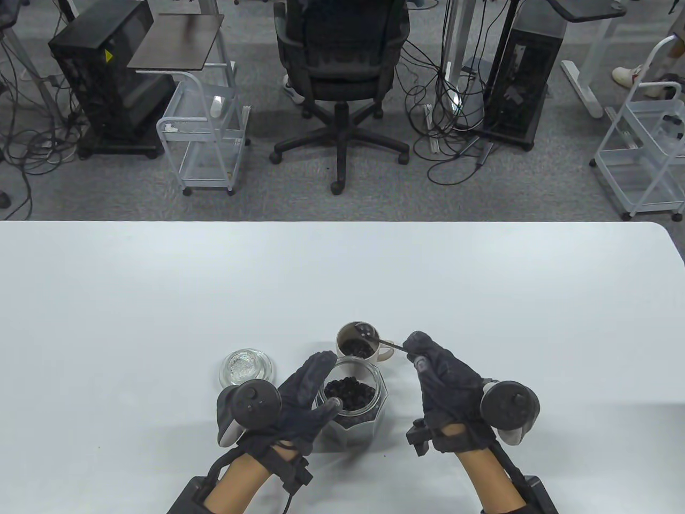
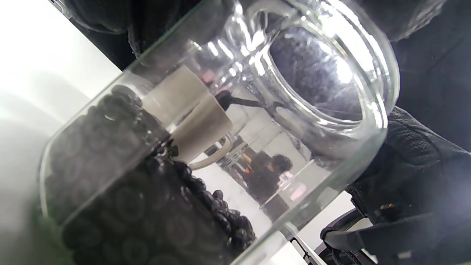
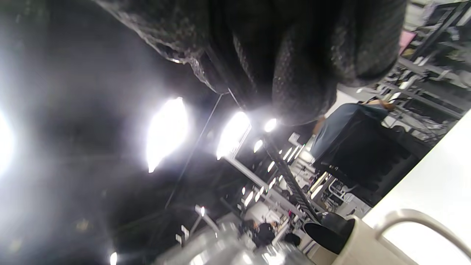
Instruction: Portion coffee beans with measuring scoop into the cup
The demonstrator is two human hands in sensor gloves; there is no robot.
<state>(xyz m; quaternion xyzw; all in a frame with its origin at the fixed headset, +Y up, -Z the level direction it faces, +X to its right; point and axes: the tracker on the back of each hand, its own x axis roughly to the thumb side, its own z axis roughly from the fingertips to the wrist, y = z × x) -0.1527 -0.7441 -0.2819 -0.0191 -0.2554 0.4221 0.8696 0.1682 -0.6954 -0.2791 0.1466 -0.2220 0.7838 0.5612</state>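
Table view looking down from above near edge of table point(image 1: 160, 278), facing outward, office floor filling top. Left wrist view sitting very close against glass jar point(image 2: 206, 147), tilted, looking through it at cup point(image 2: 191, 117). Right wrist view tilting upward near table level, catching ceiling lights, cup point(image 3: 353, 239) at bottom edge. All three views sharing cup point(image 1: 357, 342); table and left wrist views sharing jar point(image 1: 350, 401).

Glass jar point(image 2: 220, 121) of coffee beans point(image 2: 147, 206), cup point(image 2: 191, 117) seen through it
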